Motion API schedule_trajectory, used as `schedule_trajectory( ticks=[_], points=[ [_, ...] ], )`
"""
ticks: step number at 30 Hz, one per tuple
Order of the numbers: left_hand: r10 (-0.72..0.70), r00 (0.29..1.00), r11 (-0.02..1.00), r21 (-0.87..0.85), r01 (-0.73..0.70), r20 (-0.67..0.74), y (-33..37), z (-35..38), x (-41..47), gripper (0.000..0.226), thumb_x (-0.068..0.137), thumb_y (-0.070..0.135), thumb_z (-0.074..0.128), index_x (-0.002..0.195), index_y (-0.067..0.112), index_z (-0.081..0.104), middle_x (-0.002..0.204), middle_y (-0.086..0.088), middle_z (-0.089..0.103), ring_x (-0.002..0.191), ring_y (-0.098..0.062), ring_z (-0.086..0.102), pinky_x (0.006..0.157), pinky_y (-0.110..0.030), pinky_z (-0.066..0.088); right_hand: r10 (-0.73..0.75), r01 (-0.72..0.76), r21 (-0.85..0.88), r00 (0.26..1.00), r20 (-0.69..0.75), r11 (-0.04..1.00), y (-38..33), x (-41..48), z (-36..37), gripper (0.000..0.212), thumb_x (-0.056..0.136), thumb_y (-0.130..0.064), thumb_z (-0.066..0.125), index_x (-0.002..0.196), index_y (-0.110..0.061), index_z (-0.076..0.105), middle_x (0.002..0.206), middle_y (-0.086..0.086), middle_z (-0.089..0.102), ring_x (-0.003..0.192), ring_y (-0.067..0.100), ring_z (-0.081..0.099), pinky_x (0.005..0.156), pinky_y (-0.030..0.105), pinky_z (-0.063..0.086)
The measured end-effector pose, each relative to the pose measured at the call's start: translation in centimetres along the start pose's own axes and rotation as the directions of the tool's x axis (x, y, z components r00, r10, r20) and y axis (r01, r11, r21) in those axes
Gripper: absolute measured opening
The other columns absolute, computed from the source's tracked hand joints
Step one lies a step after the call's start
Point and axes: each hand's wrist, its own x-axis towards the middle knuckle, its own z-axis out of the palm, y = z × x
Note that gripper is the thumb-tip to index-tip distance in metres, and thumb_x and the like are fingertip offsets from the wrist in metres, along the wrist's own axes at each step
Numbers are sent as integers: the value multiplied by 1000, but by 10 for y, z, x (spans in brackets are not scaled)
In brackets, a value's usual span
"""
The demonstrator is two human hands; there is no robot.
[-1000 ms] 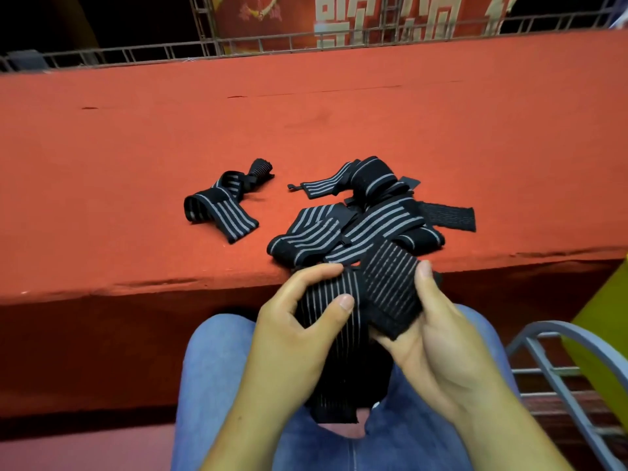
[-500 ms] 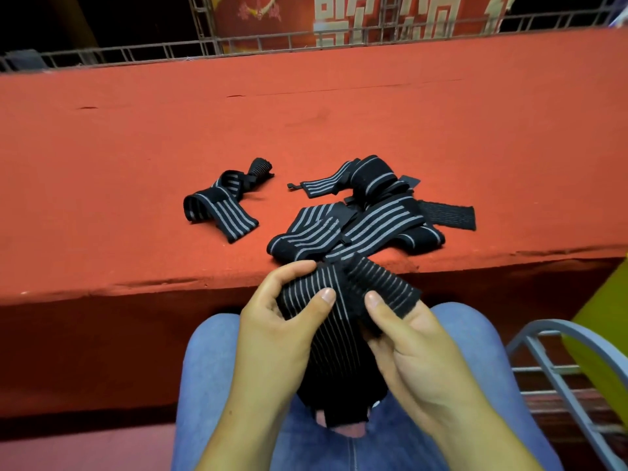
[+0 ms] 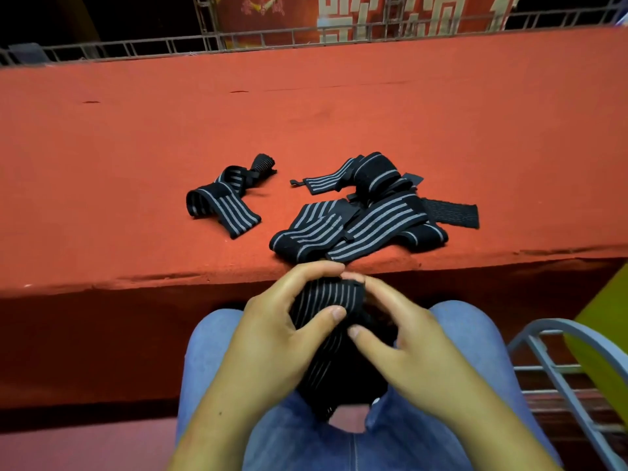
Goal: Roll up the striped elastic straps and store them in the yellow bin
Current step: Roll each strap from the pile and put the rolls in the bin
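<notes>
Over my lap, my left hand (image 3: 272, 334) and my right hand (image 3: 404, 341) both grip one black strap with grey stripes (image 3: 326, 299). Its upper end is wound into a short roll between my fingertips, and its loose tail hangs down between my knees. A heap of more striped straps (image 3: 360, 226) lies on the red table just past my hands, at the near edge. One separate strap (image 3: 221, 202) lies left of the heap. The yellow bin (image 3: 601, 338) shows only as a slice at the right edge.
The red cloth-covered table (image 3: 306, 113) fills the upper view; its front edge runs just beyond my hands. A grey metal chair frame (image 3: 550, 355) stands at my right, between my leg and the bin. A wire rail (image 3: 272, 40) lines the table's far side.
The flat, spread end of the strap has been turned over into a tighter roll. Both hands have closed in around it and shifted slightly toward the table edge.
</notes>
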Motion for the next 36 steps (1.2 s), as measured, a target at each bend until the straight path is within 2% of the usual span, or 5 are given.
schedule_trajectory(
  ticks=[11,20,24,31,36],
  points=[
    [-3,998,996,-88,8,66,4,-11,-2,49,88,2,77,124,34,67,121,22,70,117,-1,65,97,-14,49,105,-193,397,967,233,897,-15,3,-4,36,90,-27,58,118,-44,73,126,-8,75,121,8,68,109,39,50],
    [-15,997,995,-100,22,76,-1,-11,-3,47,88,4,78,120,36,69,120,17,72,117,-6,66,98,-20,51,135,-250,492,957,257,834,-13,0,-10,12,90,-19,75,82,-20,65,78,5,64,76,21,59,68,35,48],
    [-59,998,990,-123,62,26,-5,-8,-3,46,87,2,78,116,36,71,113,16,74,109,-6,69,91,-19,54,142,-216,414,969,201,885,-8,1,-13,19,103,-16,65,85,-14,69,69,-1,63,64,11,57,58,24,47],
    [-81,995,983,-171,70,-62,-6,0,-2,41,87,-1,77,108,35,75,105,14,77,100,-4,71,85,-16,54,164,-160,264,986,7,951,8,4,-6,21,107,-25,62,87,-26,68,69,0,61,64,15,52,61,41,45],
    [-93,974,970,-241,41,-208,-8,-9,2,35,86,2,78,108,29,74,103,12,78,95,-2,72,81,-13,53,316,-229,493,943,-100,840,17,6,-13,21,110,-18,52,95,-10,65,67,1,63,60,11,54,56,25,47]
  ],
)
